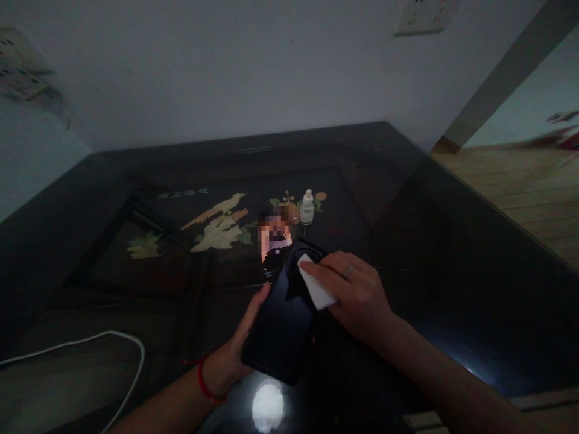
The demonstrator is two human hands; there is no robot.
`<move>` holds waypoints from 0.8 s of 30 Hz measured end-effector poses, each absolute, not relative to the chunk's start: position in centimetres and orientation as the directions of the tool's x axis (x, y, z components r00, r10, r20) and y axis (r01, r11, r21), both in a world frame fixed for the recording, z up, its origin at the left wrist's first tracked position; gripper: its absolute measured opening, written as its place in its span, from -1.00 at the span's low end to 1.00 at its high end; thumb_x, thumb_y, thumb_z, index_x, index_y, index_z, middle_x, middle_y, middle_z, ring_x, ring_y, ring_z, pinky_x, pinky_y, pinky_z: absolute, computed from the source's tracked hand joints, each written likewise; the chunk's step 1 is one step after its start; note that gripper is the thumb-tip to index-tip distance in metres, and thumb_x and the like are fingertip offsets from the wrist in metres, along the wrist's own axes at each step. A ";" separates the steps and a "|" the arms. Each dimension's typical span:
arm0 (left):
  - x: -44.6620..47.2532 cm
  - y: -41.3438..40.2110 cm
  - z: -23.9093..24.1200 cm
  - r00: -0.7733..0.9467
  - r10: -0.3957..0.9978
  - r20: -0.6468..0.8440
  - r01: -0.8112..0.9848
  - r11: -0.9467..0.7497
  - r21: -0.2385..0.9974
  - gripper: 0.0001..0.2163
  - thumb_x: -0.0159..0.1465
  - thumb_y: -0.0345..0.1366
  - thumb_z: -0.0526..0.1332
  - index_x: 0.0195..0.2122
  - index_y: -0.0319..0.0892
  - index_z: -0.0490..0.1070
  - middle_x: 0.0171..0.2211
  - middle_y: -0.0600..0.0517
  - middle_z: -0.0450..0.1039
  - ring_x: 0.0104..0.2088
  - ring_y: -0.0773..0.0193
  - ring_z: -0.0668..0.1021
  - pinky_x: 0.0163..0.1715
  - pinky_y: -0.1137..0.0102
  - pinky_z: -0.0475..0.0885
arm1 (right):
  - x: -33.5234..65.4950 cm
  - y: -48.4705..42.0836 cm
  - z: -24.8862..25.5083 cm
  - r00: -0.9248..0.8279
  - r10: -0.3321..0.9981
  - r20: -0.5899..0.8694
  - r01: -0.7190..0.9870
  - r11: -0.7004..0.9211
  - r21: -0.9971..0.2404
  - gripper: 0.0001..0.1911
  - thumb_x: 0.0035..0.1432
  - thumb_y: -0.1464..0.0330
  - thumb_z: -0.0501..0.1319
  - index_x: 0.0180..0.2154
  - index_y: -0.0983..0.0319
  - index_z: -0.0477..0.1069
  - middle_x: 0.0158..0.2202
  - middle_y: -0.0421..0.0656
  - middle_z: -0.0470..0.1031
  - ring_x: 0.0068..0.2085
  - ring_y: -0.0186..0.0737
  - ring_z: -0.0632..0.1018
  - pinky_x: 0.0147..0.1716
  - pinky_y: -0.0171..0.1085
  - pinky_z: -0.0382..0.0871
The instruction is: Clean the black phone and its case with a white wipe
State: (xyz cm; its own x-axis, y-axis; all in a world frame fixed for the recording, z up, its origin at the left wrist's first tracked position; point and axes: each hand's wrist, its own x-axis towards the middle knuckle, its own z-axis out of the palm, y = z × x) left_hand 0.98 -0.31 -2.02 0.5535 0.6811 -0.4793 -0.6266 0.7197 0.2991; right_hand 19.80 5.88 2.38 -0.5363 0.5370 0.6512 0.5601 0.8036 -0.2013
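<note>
A dark smartphone (281, 322) is tilted in front of me above the black table, its screen towards me. My left hand (246, 328) grips it along its left edge, thumb on the side and the other fingers mostly hidden behind. Between the fingers of my right hand (357, 286) is a white cleaning pad (318, 289), which lies against the upper right part of the screen. Just beyond stands a small clear dropper bottle (307, 208) with a white cap, upright on the table. Another lit phone (275, 256) appears behind the held one, its picture partly pixelated.
The glossy black table (407, 199) carries a bird-and-flower decoration (219, 232) and reflects light. A white cable (104, 333) curves across its left front. A wall (226, 72) with sockets (423, 17) rises behind; wooden floor (506, 193) shows on the right.
</note>
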 end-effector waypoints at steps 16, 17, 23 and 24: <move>1.3 -0.9 -1.4 0.387 0.739 -0.552 -0.628 0.649 0.429 -0.62 0.26 -0.07 0.14 -0.02 -0.22 0.38 -0.04 -0.07 0.43 -0.09 0.10 0.50 -0.10 0.17 0.42 | 18.9 5.3 3.3 -0.688 0.536 0.490 0.440 0.844 -0.306 -0.73 0.19 0.57 0.02 -0.23 0.32 0.48 -0.35 -0.09 0.51 -0.33 -0.22 0.48 -0.34 -0.29 0.36; 1.2 -1.0 -1.4 0.392 0.731 -0.559 -0.624 0.658 0.421 -0.60 0.25 -0.03 0.13 -0.05 -0.23 0.41 -0.07 -0.07 0.47 -0.10 0.08 0.51 -0.09 0.19 0.41 | 19.1 5.4 3.5 -0.715 0.536 0.449 0.441 0.844 -0.305 -0.74 0.18 0.58 0.04 -0.24 0.31 0.48 -0.35 -0.10 0.51 -0.34 -0.24 0.48 -0.36 -0.30 0.35; 0.7 -0.6 -2.0 0.437 0.658 -0.613 -0.603 0.720 0.343 -0.51 0.13 0.10 0.19 -0.18 -0.26 0.52 -0.31 -0.06 0.60 -0.31 0.17 0.60 -0.17 0.31 0.42 | 21.6 6.7 4.4 -0.738 0.616 0.275 0.552 0.786 -0.280 -0.75 0.15 0.59 0.08 -0.26 0.25 0.49 -0.35 -0.15 0.49 -0.37 -0.28 0.48 -0.42 -0.35 0.29; 0.7 -0.5 -2.0 0.456 0.641 -0.618 -0.592 0.737 0.326 -0.49 0.12 0.10 0.20 -0.16 -0.26 0.51 -0.29 -0.06 0.60 -0.31 0.17 0.60 -0.17 0.31 0.42 | 21.9 6.9 4.4 -0.709 0.620 0.335 0.572 0.784 -0.240 -0.74 0.17 0.58 0.06 -0.24 0.27 0.49 -0.34 -0.12 0.49 -0.35 -0.26 0.49 -0.40 -0.33 0.31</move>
State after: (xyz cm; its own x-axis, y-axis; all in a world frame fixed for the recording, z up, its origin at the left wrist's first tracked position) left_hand 0.68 -0.49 -2.02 0.4562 0.6405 -0.6177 -0.5924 0.7366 0.3262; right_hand 21.89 6.91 4.43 -0.7093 0.6204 0.3345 0.5724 0.7840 -0.2403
